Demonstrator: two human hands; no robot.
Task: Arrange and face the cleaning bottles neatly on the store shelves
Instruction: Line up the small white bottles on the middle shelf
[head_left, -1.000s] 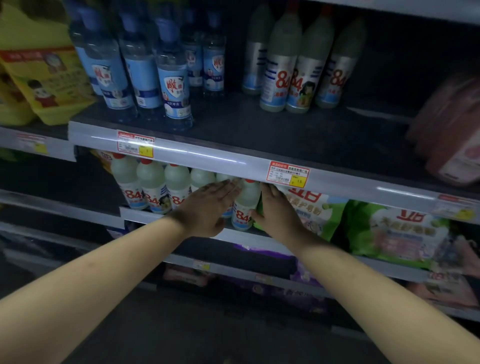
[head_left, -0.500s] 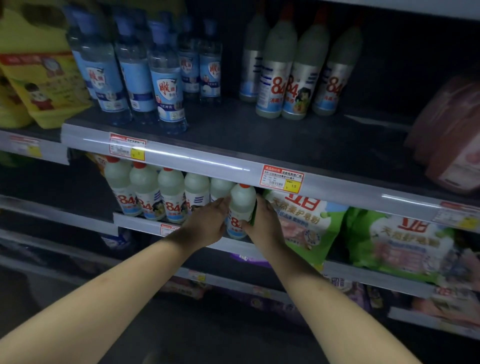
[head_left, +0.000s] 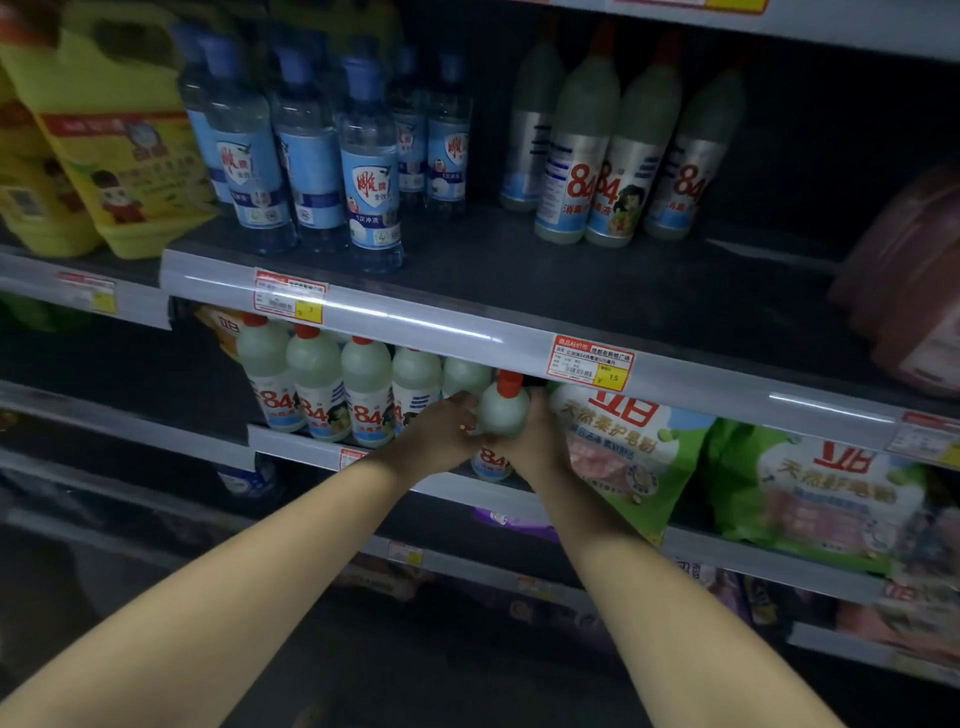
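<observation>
On the second shelf (head_left: 291, 441), at the right end of a row of five like bottles (head_left: 366, 395), a small bottle (head_left: 501, 415) of pale, translucent plastic with a rounded shoulder and an orange-red cap is gripped between both hands. It is clasped on its left side by the left hand (head_left: 434, 439) and on its right side by the right hand (head_left: 535, 441), the fingers of each being curled round the body. Its long axis is held close to upright, the cap pointing up toward the glossy price rail (head_left: 467, 338), and the red "84" on its label is turned outward near its base. Just to its right, soft green detergent bags (head_left: 628, 452) are stood. Compared with half a second ago, the bottle is seen drawn slightly forward of the row, and the hands are wrapped further round it. On the shelf above, clear blue-capped bottles (head_left: 369, 171) and taller, slimmer "84" bottles (head_left: 618, 156) are ranged.
</observation>
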